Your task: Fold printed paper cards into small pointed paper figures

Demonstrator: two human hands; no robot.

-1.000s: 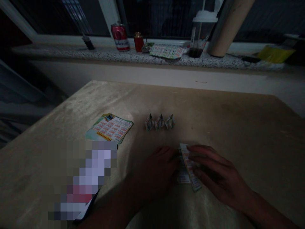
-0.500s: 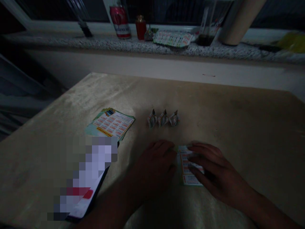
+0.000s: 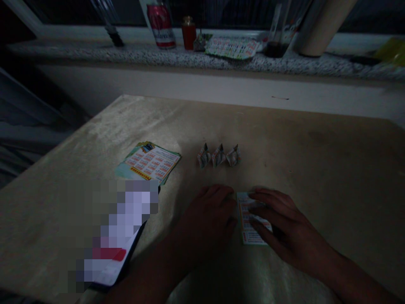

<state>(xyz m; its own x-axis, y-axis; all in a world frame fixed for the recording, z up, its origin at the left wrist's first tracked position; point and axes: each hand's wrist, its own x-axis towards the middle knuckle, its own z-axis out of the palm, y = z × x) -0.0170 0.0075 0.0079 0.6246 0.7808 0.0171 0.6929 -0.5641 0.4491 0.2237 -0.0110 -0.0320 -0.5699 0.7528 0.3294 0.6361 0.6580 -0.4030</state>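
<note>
A printed paper card with a light green border lies on the table in front of me, partly covered. My right hand rests over its right half, open, fingers spread across the print. Close against the card's left edge is my left hand, its fingers bent and a gap showing between fingers and thumb. It seems to hold nothing, though its underside is hidden in shadow. Beyond the hands, three small folded paper pieces stand in a row. To the left sits a stack of similar printed cards.
A phone with a lit, blurred screen lies left of my left forearm. The table meets a wall below a speckled sill. On the sill stand a red can, a red bottle, a cup and a cylinder.
The view has shifted slightly. Both hands keep nearly the same pose by the card; the folded pieces and the stack lie as before.
</note>
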